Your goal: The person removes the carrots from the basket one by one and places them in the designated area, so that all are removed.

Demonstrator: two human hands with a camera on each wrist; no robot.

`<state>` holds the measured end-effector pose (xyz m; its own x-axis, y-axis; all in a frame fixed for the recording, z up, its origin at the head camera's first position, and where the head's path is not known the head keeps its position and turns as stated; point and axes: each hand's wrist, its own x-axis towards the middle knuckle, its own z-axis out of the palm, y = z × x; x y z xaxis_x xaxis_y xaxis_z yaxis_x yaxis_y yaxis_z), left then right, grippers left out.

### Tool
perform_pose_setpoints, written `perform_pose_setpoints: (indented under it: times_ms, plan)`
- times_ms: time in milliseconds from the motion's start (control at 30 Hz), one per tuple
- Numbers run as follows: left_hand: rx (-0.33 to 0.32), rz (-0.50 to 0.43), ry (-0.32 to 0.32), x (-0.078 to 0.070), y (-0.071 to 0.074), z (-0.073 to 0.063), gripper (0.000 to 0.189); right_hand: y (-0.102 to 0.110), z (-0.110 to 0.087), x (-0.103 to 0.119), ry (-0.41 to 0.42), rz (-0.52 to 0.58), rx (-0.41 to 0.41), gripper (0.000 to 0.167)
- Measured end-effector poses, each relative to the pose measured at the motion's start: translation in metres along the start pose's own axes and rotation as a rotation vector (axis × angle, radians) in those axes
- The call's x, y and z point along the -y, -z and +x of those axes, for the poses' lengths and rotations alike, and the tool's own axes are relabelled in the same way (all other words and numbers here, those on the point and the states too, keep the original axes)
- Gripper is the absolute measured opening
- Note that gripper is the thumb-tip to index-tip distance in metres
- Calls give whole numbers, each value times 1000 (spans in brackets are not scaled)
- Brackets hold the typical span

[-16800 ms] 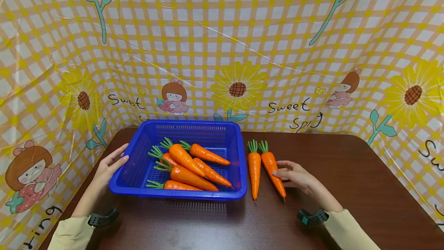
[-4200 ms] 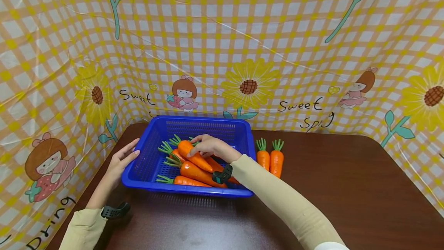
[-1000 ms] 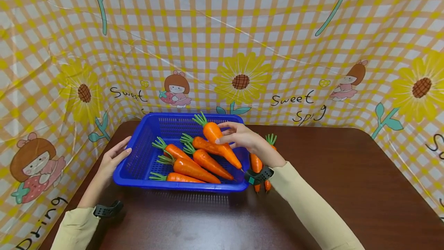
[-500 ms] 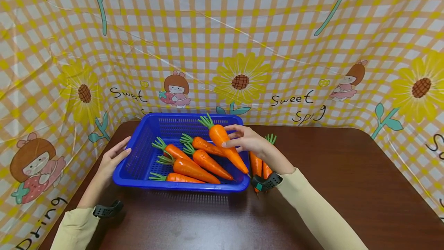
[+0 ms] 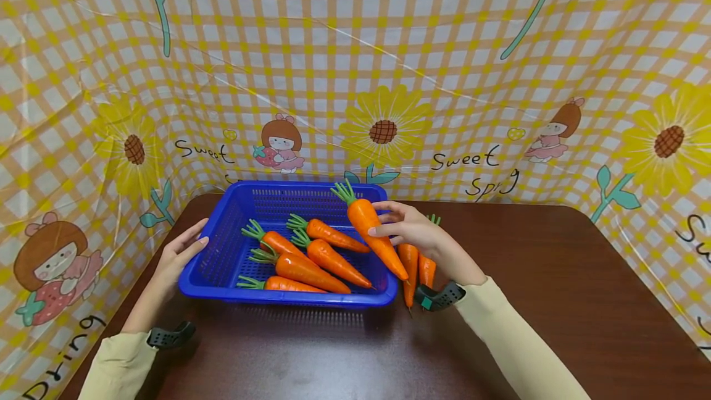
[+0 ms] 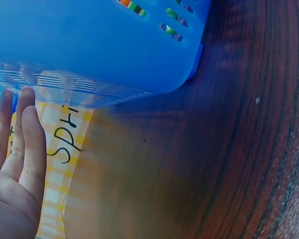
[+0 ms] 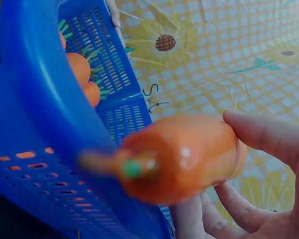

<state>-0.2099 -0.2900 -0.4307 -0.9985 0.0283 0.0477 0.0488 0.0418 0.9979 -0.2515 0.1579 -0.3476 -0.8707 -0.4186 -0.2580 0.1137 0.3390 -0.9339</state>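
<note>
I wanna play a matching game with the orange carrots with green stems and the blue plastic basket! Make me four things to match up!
Things:
1. Blue plastic basket with slotted walls
2. Dark brown wood-look table
3. Left hand
4. Right hand

Matches:
A. Under the basket
B. Holding an orange carrot with green stems
C. Several carrots inside
D. At the basket's left rim

Right pairs: 1-C, 2-A, 3-D, 4-B

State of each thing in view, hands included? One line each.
Blue basket: upright on the table
Five carrots: lying inside the basket, some overlapping
Held carrot: slanted over the basket's right rim
Two carrots: on the table right of the basket, partly hidden
Left hand: at the basket's left side, fingers nearly straight
Right hand: gripping the held carrot
Backdrop cloth: creased
</note>
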Motion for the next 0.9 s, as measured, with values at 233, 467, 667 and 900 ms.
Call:
perform_pose_setpoints:
  times_ms: [233, 467, 667, 900]
  plan:
    - [-5, 10, -2, 0, 0, 0, 55, 5, -8, -2, 3, 40, -7, 70]
    - [-11, 25, -4, 0, 0, 0, 55, 11, -15, -6, 4, 39, -39, 69]
    - [-12, 27, -4, 0, 0, 0, 54, 20, -23, -9, 2, 34, -62, 70]
    - [-11, 27, -2, -1, -1, 0, 55, 30, -31, -16, 18, 57, -67, 69]
